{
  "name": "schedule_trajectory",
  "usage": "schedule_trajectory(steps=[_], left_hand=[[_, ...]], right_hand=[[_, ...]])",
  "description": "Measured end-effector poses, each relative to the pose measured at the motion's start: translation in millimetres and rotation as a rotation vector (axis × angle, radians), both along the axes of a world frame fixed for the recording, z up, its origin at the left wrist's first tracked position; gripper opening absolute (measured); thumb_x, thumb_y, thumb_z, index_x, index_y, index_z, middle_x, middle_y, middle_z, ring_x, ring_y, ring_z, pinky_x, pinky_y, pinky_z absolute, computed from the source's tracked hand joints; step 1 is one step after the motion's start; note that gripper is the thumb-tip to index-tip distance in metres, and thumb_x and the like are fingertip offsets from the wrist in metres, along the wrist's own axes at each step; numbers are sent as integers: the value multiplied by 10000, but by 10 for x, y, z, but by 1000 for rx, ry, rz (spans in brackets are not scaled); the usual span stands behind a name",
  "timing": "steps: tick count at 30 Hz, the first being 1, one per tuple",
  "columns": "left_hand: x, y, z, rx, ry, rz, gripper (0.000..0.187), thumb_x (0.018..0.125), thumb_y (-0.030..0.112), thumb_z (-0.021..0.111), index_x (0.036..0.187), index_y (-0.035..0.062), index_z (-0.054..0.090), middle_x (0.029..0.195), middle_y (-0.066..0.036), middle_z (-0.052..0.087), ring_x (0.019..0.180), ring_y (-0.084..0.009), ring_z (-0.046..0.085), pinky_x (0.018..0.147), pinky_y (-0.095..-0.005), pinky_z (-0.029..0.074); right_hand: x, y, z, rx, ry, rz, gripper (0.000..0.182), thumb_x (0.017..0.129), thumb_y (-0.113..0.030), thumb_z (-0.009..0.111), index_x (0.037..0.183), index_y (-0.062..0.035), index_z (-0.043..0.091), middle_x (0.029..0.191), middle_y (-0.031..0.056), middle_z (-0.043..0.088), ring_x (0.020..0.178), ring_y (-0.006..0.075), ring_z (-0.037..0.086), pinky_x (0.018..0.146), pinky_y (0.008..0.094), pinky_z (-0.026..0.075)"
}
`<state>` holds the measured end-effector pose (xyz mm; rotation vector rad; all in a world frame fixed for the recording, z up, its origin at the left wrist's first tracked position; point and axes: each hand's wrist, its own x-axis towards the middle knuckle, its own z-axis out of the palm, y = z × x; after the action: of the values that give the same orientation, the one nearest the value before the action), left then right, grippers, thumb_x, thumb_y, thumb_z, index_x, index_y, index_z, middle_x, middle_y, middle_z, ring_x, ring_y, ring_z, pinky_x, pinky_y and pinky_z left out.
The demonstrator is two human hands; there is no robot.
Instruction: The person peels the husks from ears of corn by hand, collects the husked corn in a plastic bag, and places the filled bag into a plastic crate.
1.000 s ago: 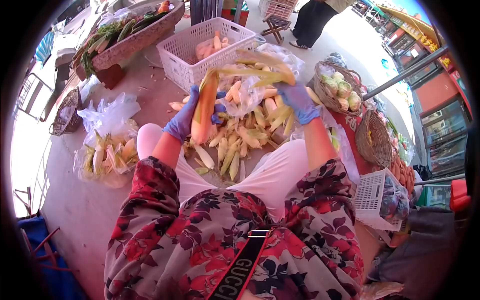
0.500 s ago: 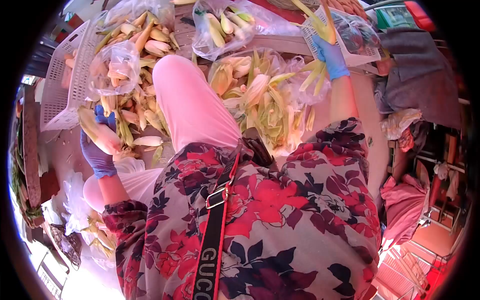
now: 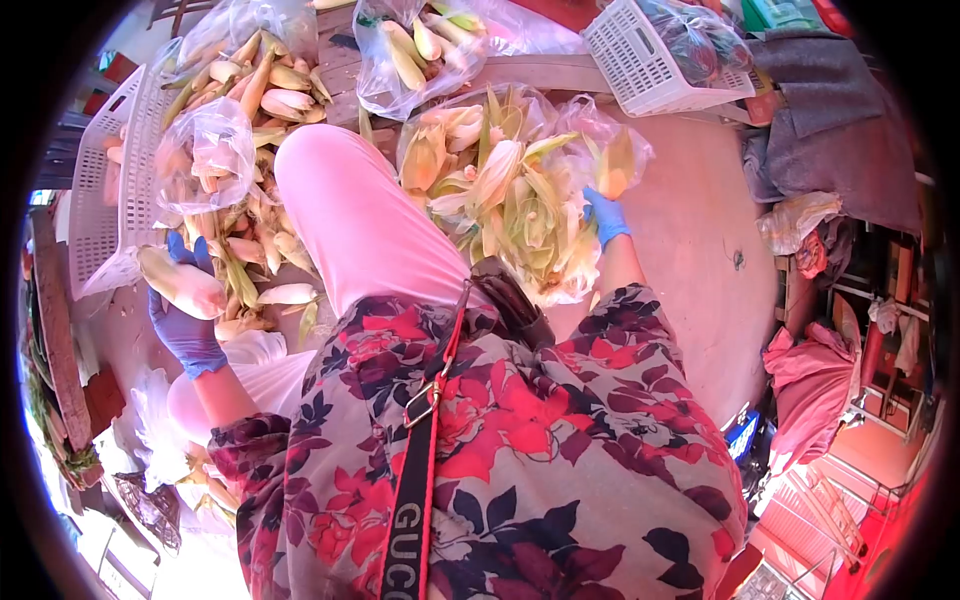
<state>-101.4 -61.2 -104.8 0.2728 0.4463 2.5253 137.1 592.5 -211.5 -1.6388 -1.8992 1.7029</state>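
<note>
My left hand (image 3: 188,325), in a blue glove, is closed round a pale ear of corn (image 3: 182,282) beside the heap of corn ears (image 3: 270,235). Some of its fingers are hidden behind the ear. My right hand (image 3: 606,216), gloved in blue as well, is at the right edge of the pile of corn husks (image 3: 530,225). A yellow-green corn husk (image 3: 616,163) stands up from its closed fingers. The pile lies on clear plastic in front of my bent knee.
White plastic crates stand at the left (image 3: 142,165) and at the far right (image 3: 625,60), the right one with bagged dark produce. A clear bag of corn (image 3: 405,55) lies at the back. My pink-trousered knee (image 3: 345,190) rises between heap and pile. Dark cloth (image 3: 830,130) hangs at the right.
My right hand has come down and left from near the right crate to the husk pile, with the husk in it. My left hand still holds the ear.
</note>
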Motion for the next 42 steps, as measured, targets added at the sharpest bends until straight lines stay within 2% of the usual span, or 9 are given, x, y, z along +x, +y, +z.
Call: schedule_trajectory(steps=[5,10,13,22,32,35,37,40,42], left_hand=[[284,461,272,-55,-151,178,528,853,196,403,1336,6,305,1366,-172,354,1262,-296,339,1101,-471,111],[385,585,340,-146,-195,358,571,862,207,557,1336,32,291,1328,-140,402,1230,-282,387,1058,-444,259],[428,676,594,-251,11,462,658,786,179,666,1327,58,310,1257,-106,447,1168,-245,439,1012,-396,334],[666,654,956,-702,176,640,801,638,145,801,1292,49,349,1169,-57,482,1072,-168,475,919,-307,404],[798,737,883,-1899,609,1363,720,511,175,822,1135,74,477,1030,-137,563,916,-331,538,779,-394,436],[735,701,845,-1716,610,1295,661,510,212,834,1075,63,525,966,-126,591,893,-298,561,781,-371,438],[743,664,801,-1537,270,922,688,552,298,844,1097,38,516,1044,-117,581,994,-198,547,855,-323,427],[772,723,841,-1522,300,1021,708,533,296,851,1100,44,511,1031,-95,596,977,-216,568,845,-302,437],[699,759,614,-1032,304,991,753,580,333,827,1173,44,465,1114,-79,560,1040,-202,535,895,-307,413]], right_hand=[[-368,-15,-422,447,-776,484,754,645,-545,657,1169,-15,543,1224,221,503,1073,378,523,802,408,478],[-1503,-654,446,722,79,585,466,813,-317,602,1120,31,561,1076,165,609,959,248,597,843,329,455],[-2066,-1784,1697,380,594,813,315,876,-174,559,1139,-1,563,1082,90,603,918,164,587,810,267,462],[-2500,-4443,2459,-369,906,1379,375,787,-114,681,1112,26,560,973,62,615,852,96,574,770,227,467],[-2224,-4747,2253,-487,920,1038,242,885,-121,541,1067,25,604,970,47,623,824,90,564,741,217,463],[-2243,-4718,2189,-470,1005,1021,274,927,-111,447,1111,57,561,1064,95,609,915,163,594,819,276,487],[-2248,-4712,2188,-694,976,918,269,931,-130,441,1102,37,566,1036,87,615,907,171,596,821,288,488],[-2374,-4748,2062,-1220,845,715,243,935,-155,438,1063,-6,581,925,61,626,849,179,603,797,311,497],[-2409,-4744,1950,-1528,771,617,241,940,-175,427,1062,-31,576,901,53,629,845,186,605,806,338,498]])
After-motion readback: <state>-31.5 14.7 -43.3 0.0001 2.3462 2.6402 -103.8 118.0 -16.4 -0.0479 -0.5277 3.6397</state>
